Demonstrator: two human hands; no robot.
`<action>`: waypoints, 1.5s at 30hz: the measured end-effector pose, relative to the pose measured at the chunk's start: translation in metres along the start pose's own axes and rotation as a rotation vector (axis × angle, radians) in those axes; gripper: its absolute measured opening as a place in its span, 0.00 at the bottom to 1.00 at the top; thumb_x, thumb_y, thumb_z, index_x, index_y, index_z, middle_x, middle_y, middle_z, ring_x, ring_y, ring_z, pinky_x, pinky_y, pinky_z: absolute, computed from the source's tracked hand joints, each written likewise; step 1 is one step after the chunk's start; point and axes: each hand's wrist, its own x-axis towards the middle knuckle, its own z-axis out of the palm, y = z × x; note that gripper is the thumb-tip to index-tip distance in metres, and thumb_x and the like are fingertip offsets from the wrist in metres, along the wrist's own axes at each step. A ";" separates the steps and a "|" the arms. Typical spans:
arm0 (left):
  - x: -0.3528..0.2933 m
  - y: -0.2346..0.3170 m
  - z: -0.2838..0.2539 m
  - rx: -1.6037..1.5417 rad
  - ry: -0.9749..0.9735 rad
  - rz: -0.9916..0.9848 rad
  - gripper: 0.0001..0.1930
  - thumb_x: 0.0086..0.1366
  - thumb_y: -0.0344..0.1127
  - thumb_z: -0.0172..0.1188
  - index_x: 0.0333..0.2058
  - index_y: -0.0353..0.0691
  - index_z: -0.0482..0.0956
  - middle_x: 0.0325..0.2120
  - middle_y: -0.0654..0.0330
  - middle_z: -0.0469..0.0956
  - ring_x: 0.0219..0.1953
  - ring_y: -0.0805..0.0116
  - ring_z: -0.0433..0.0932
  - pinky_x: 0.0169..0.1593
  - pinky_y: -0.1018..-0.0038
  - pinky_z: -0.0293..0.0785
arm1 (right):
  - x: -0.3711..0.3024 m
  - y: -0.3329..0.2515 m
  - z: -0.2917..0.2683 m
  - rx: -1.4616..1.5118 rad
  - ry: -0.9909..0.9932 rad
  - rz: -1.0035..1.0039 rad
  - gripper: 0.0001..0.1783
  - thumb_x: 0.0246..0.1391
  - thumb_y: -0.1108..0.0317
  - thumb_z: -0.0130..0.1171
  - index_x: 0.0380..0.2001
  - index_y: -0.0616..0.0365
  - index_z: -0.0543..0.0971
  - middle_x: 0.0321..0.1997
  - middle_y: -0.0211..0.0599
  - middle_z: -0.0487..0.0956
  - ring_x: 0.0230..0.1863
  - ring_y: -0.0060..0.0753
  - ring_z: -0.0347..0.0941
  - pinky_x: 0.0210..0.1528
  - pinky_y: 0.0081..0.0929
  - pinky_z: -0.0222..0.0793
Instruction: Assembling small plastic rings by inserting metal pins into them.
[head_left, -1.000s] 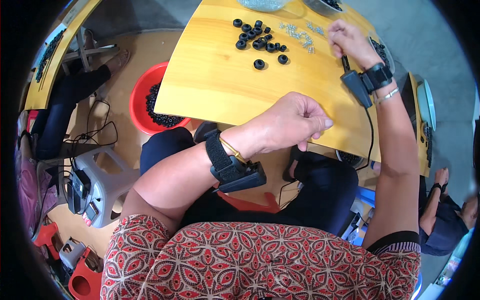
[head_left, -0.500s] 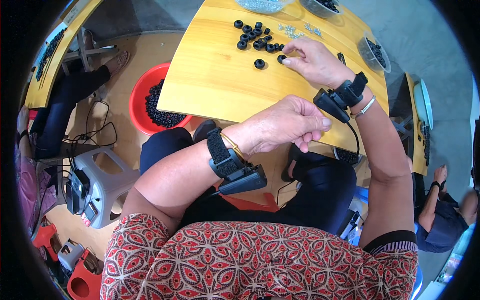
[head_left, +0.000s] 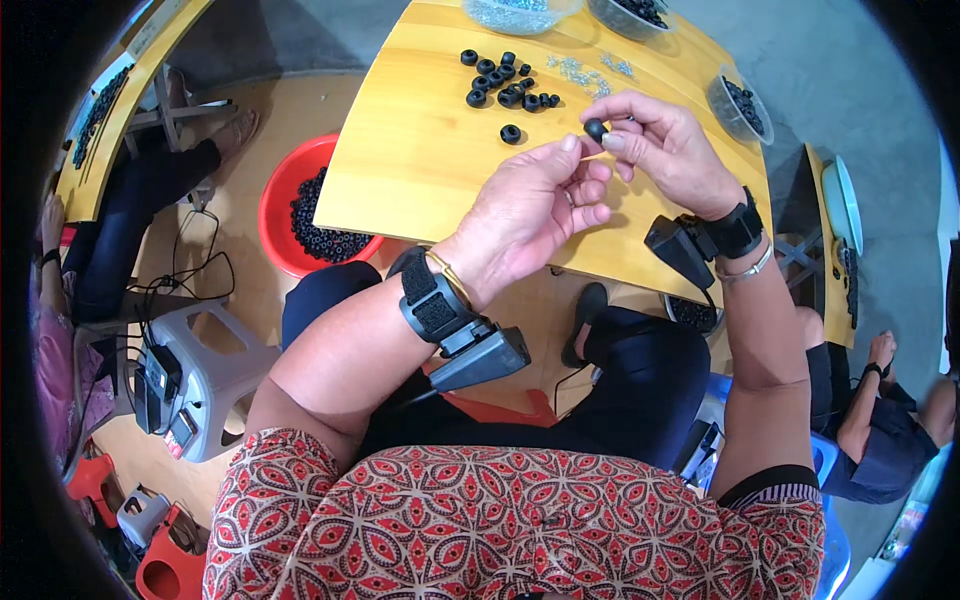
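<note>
Between the thumb and fingers of my right hand (head_left: 672,150) is a large round black bead (head_left: 596,130), held above the yellow table (head_left: 410,165). Just left of it, my left hand (head_left: 535,205) is closed in a pinch, its thumb tip almost at the bead. Whatever the pinch holds, if anything, is too thin or hidden to make out. On the tabletop beyond lies a loose group of black beads (head_left: 508,97) of mixed sizes. One black bead (head_left: 511,134) sits apart, nearer me. Small clear beads (head_left: 578,75) are scattered to the right of the group.
Tubs of clear beads (head_left: 515,15) and black beads (head_left: 630,14) stand at the far edge, another tub (head_left: 740,105) at the right. A red basin (head_left: 285,225) of black beads is on the floor at left. Other people sit at tables on both sides.
My right hand has lifted the black bead off the table and drawn it nearer me. My left hand has moved up and left, bringing its fingertips beside the bead.
</note>
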 end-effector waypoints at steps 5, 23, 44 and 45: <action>0.001 0.000 0.001 -0.065 -0.115 0.047 0.10 0.62 0.35 0.42 0.35 0.34 0.68 0.25 0.61 0.71 0.27 0.76 0.71 0.33 0.77 0.72 | -0.004 0.008 0.011 0.183 0.045 -0.082 0.12 0.49 0.72 0.50 0.40 0.59 0.72 0.22 0.25 0.72 0.22 0.11 0.65 0.22 0.09 0.62; 0.000 0.003 0.005 -0.104 -0.132 -0.035 0.10 0.60 0.39 0.46 0.32 0.38 0.70 0.25 0.65 0.71 0.27 0.78 0.69 0.30 0.80 0.69 | -0.012 -0.002 0.017 -0.047 0.194 -0.222 0.13 0.45 0.76 0.53 0.38 0.58 0.72 0.14 0.19 0.63 0.18 0.09 0.58 0.20 0.09 0.54; 0.002 0.009 0.003 -0.145 -0.186 -0.057 0.07 0.58 0.33 0.51 0.31 0.36 0.71 0.23 0.65 0.70 0.24 0.78 0.69 0.28 0.81 0.69 | -0.018 -0.017 0.019 -0.341 0.268 -0.299 0.16 0.40 0.78 0.54 0.37 0.58 0.73 0.17 0.25 0.67 0.15 0.13 0.56 0.20 0.14 0.56; 0.002 0.009 0.002 -0.136 -0.195 -0.072 0.07 0.58 0.34 0.50 0.32 0.36 0.70 0.24 0.63 0.70 0.25 0.76 0.69 0.29 0.81 0.69 | -0.018 -0.017 0.019 -0.387 0.268 -0.322 0.16 0.39 0.78 0.55 0.37 0.58 0.73 0.16 0.24 0.66 0.14 0.14 0.54 0.19 0.14 0.55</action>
